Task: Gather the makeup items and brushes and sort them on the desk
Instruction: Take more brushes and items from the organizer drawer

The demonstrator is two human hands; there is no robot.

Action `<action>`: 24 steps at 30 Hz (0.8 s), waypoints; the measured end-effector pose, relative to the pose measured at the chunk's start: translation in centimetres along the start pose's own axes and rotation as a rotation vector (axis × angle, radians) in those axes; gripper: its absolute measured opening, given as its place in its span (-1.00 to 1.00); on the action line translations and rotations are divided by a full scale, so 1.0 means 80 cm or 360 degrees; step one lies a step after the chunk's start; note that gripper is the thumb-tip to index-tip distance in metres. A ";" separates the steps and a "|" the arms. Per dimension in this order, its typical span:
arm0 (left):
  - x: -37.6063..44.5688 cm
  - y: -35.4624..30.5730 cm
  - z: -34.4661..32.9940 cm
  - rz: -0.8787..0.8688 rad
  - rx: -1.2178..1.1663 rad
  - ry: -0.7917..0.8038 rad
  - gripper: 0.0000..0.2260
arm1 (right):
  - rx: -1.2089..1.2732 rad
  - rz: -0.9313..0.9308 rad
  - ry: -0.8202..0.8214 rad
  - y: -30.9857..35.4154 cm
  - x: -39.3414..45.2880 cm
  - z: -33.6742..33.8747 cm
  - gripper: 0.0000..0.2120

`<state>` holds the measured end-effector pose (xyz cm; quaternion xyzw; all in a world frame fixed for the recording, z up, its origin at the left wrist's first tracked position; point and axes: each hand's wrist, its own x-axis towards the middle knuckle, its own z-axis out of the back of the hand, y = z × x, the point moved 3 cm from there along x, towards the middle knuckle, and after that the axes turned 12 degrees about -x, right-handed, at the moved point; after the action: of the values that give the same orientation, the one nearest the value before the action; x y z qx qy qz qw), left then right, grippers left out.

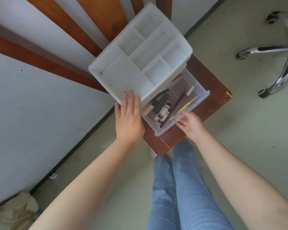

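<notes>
Step in hand looks like getting the makeup bits out of the clear plastic pull-out drawer (192, 101), which sticks out toward the near right from under the white plastic divided organiser tray (123, 77), both on the dark reddish-brown wooden surface (211, 83). Left hand (129, 118) lies flat w/ fingers spread wide on the tray's near corner, holding nothing; good, keep it pressing so the unit doesn't slide. Right hand (190, 124) is at the drawer's near edge, fingers loosely apart, nothing gripped yet. Best reach in from above & take long items by the shaft. Inside: thin dark brushes (175, 107), a gold-toned slim stick (184, 107), black & white small containers (161, 105), jumbled & overlapping.
</notes>
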<state>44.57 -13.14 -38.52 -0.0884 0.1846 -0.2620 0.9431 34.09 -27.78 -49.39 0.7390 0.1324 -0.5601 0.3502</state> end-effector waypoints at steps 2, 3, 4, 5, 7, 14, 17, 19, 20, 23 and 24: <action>-0.005 -0.010 -0.003 -0.0109 0.0067 -0.0109 -0.46 | -0.0119 0.0005 0.0009 0.000 -0.005 0.000 -0.92; -0.007 -0.011 -0.005 -0.0111 0.0070 -0.0144 -0.48 | -0.0210 0.0002 0.0016 0.002 -0.007 -0.001 -0.90; -0.007 -0.012 -0.007 -0.0099 0.0047 -0.0148 -0.48 | -0.0355 0.0007 0.0002 0.005 -0.011 -0.001 -0.82; -0.007 -0.013 -0.006 -0.0089 0.0015 -0.0153 -0.48 | -0.0596 0.0037 -0.0064 0.010 -0.017 0.000 -0.73; -0.006 -0.015 -0.006 -0.0151 -0.0024 -0.0175 -0.49 | -0.1349 0.0305 -0.0448 0.024 -0.029 0.011 -0.65; -0.018 0.005 -0.019 -0.0265 -0.0062 -0.0309 -0.57 | -0.3491 0.1577 0.0313 0.064 -0.031 -0.073 -0.50; -0.014 0.016 -0.017 -0.0329 -0.0090 -0.0346 -0.59 | -0.4133 0.1658 0.0397 0.064 -0.007 -0.102 -0.46; -0.010 0.015 -0.014 -0.0384 -0.0078 -0.0332 -0.58 | -0.4317 0.1707 0.0380 0.061 0.003 -0.113 -0.46; -0.007 0.015 -0.012 -0.0386 -0.0079 -0.0308 -0.57 | -0.4361 0.1720 0.0359 0.058 0.005 -0.117 -0.46; 0.004 0.015 -0.005 -0.0365 -0.0082 -0.0238 -0.57 | -0.4417 0.1753 0.0304 0.049 0.011 -0.124 -0.49; 0.006 0.017 -0.002 -0.0382 -0.0059 -0.0233 -0.58 | -0.4426 0.1734 0.0296 0.047 0.013 -0.126 -0.49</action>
<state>45.52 -12.27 -39.18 -0.1461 0.1082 -0.3622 0.9142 44.05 -24.00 -47.64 -0.1868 0.2822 0.2540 0.9061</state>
